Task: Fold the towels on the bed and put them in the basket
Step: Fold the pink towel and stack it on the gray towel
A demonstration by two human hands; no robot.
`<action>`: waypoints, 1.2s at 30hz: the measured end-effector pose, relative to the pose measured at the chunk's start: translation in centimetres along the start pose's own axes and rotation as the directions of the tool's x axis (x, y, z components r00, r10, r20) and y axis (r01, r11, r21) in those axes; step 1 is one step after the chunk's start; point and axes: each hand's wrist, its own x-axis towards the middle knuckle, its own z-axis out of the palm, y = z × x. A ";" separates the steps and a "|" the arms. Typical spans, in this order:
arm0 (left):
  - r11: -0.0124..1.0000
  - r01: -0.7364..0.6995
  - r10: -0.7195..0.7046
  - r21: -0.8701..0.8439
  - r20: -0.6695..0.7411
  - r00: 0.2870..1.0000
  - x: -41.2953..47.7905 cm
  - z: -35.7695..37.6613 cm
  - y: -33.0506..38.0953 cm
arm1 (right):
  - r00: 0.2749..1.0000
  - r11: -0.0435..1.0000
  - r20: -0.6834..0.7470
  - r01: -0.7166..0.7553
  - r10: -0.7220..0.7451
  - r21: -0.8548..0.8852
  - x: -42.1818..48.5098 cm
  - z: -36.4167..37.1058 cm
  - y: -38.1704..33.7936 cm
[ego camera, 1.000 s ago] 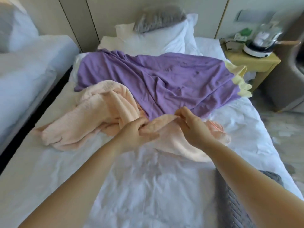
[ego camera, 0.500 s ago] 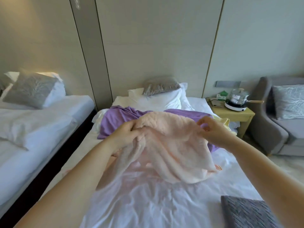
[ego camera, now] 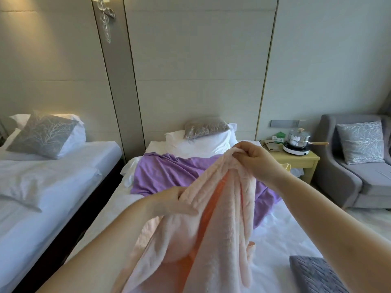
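A fluffy peach towel point(ego camera: 213, 225) hangs lifted above the white bed point(ego camera: 281, 235). My right hand point(ego camera: 254, 159) pinches its top edge up high. Lower and to the left, my left hand point(ego camera: 173, 199) grips a side edge of the same towel. The towel droops in long folds toward me, its lower end out of view. Behind it a purple towel point(ego camera: 169, 176) lies spread and crumpled across the middle of the bed. A bit of a pale yellow cloth point(ego camera: 286, 167) peeks out past my right wrist. No basket is in view.
A grey knitted cloth point(ego camera: 313, 273) lies at the bed's near right corner. White pillows and a grey cushion point(ego camera: 205, 127) sit at the head. A second bed point(ego camera: 42, 176) stands left, a nightstand point(ego camera: 296, 159) with a pot point(ego camera: 298, 137) right, then a grey armchair point(ego camera: 355, 172).
Both hands have raised the peach towel off the bed. My right hand went higher with the top edge while my left slid down along the side. The view has tilted up.
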 end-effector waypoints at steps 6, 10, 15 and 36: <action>0.996 -0.084 0.074 -0.024 -0.282 0.956 -0.9 -0.9 -2.2 | 0.997 0.996 -0.019 -0.079 0.079 -0.036 -1.0 -1.7 1.6; 0.955 -0.251 0.168 -0.159 -0.408 0.897 -1.2 -1.3 1.4 | 0.985 0.993 0.124 -0.112 0.116 -0.041 -2.1 -1.3 2.1; 0.934 -0.339 0.260 -0.112 -0.434 0.863 -2.1 -2.1 3.8 | 0.965 0.994 0.250 -0.057 0.080 -0.096 -3.1 -1.0 2.6; 0.865 -0.382 0.124 -0.326 -0.598 0.792 -0.5 -3.1 13.9 | 0.964 0.946 0.044 0.267 -0.264 -0.185 -4.5 0.9 -2.1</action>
